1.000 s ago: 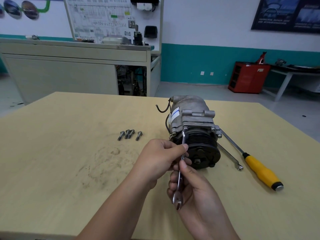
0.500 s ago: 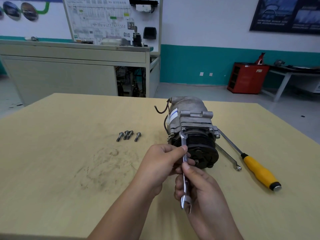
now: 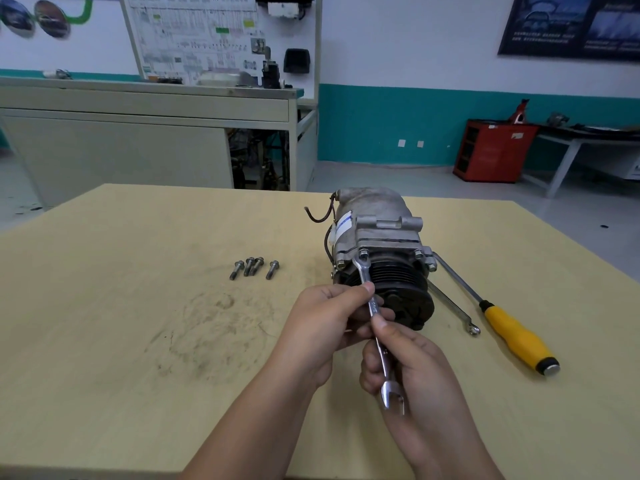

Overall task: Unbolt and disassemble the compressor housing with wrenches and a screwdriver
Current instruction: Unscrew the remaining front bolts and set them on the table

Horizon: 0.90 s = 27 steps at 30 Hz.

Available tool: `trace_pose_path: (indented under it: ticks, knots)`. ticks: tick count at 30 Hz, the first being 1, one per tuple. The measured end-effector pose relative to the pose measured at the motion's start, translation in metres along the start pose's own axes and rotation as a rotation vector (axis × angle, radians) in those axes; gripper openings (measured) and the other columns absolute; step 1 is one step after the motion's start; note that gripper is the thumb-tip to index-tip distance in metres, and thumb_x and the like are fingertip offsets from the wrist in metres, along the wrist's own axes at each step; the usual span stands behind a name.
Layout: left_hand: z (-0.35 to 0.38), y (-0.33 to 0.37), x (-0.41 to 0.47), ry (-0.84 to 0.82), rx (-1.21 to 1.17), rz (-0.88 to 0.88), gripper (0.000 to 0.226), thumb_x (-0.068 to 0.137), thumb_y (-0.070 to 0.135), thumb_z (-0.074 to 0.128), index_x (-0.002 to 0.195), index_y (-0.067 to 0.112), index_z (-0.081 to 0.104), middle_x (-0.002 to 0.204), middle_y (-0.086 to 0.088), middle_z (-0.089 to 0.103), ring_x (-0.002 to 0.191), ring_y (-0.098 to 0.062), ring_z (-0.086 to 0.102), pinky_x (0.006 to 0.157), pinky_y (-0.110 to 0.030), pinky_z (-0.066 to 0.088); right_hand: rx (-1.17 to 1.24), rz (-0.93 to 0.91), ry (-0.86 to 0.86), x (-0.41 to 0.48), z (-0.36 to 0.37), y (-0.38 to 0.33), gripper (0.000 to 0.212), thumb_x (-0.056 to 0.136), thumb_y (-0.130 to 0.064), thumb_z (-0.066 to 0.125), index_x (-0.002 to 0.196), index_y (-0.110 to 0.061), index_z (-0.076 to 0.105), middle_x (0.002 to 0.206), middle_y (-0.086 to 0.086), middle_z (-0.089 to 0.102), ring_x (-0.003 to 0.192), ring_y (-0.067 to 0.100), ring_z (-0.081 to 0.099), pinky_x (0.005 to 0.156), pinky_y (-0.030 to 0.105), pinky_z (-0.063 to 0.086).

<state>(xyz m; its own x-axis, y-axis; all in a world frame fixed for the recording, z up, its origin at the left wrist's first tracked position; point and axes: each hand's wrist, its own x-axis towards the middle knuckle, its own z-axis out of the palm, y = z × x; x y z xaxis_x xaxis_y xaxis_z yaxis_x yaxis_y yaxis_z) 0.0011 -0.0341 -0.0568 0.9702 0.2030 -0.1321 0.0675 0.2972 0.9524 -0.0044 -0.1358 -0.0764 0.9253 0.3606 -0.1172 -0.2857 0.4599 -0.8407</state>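
Four loose bolts (image 3: 254, 268) lie left on the table (image 3: 104, 306), the left hand (image 3: 325, 327) grip pinches the wrench (image 3: 375, 320) set against a front bolt of the mid-table compressor (image 3: 381, 233), the right hand (image 3: 412, 372) grip is clamped round its near shank, and a screwdriver (image 3: 516, 336) lies right.

- A training workshop, this one.
- White wiring-diagram display board (image 3: 194, 32) on a grey bench (image 3: 138, 109).
- Red metal storage cabinet (image 3: 491, 150) against the teal-banded wall (image 3: 381, 123).

wrench (image 3: 378, 329) is swung round a bit on the compressor (image 3: 375, 211) flange, free end now tipped right instead of left, right hand (image 3: 420, 370) is carried rightward with it
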Motion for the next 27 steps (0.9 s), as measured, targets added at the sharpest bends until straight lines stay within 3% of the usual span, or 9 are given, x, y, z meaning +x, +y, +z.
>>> trace_pose_path:
  ticks: [10, 15, 27]
  knots:
    - [0.002, -0.002, 0.001, -0.027, -0.025, -0.002, 0.023, 0.089, 0.018, 0.059, 0.072, 0.003, 0.067, 0.067, -0.01, 0.071, 0.037, -0.005, 0.047, 0.049, -0.016, 0.048, -0.011, 0.005, 0.019, 0.0, -0.001, -0.003, 0.02, 0.068, -0.022, 0.06, 0.054, -0.009, 0.067, 0.042, 0.006, 0.042, 0.034, 0.009, 0.037, 0.033, 0.018, 0.031]
    - [0.002, -0.003, 0.003, -0.028, -0.027, 0.001, 0.023, 0.089, 0.019, 0.06, 0.074, 0.003, 0.067, 0.069, -0.01, 0.072, 0.038, -0.006, 0.048, 0.049, -0.017, 0.049, -0.003, 0.028, 0.029, 0.001, -0.002, -0.007, 0.019, 0.066, -0.019, 0.06, 0.061, -0.001, 0.063, 0.044, 0.007, 0.041, 0.035, 0.009, 0.037, 0.032, 0.018, 0.03]
    - [0.007, 0.0, 0.004, -0.053, -0.025, -0.031, 0.026, 0.09, 0.021, 0.058, 0.072, 0.007, 0.069, 0.069, -0.007, 0.072, 0.041, -0.005, 0.05, 0.053, -0.019, 0.051, -0.114, 0.07, -0.002, 0.005, -0.009, -0.02, 0.025, 0.074, -0.018, 0.059, 0.053, -0.007, 0.065, 0.042, 0.006, 0.04, 0.031, 0.009, 0.033, 0.031, 0.018, 0.027]
